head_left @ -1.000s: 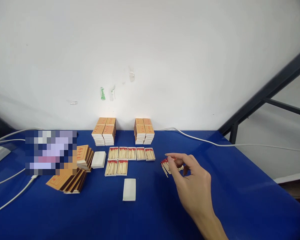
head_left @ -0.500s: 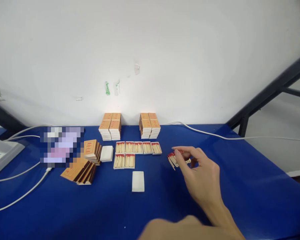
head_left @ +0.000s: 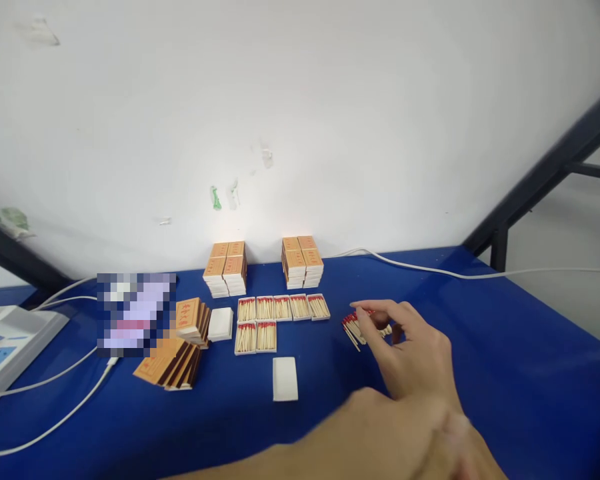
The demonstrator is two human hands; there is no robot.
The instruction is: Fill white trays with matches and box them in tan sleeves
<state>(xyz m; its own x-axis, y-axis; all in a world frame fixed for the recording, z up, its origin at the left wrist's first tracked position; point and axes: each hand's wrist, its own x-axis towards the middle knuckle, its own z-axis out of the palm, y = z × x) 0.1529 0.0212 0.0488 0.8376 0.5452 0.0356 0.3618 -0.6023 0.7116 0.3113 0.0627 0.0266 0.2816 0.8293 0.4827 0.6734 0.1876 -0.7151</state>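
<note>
A power strip [head_left: 35, 337] sits at lower left on the blue bench [head_left: 205, 427], under a white wall [head_left: 360, 133]. Match trays [head_left: 245, 353] fill the centre. Loose matches [head_left: 351, 331] lie right of centre. The blurred left hand [head_left: 405, 430], lower right, has an unreadable grip; the right hand [head_left: 420, 353] pinches narrowly at the matches, hold unclear. A dark metal frame [head_left: 530, 183] slants at right.

White wall [head_left: 380, 133], marked — blue tabletop [head_left: 530, 373] — dark slanted beam [head_left: 545, 179].

left grip [head_left: 410, 430] blurred, loose matches [head_left: 351, 329] part-hidden
</note>
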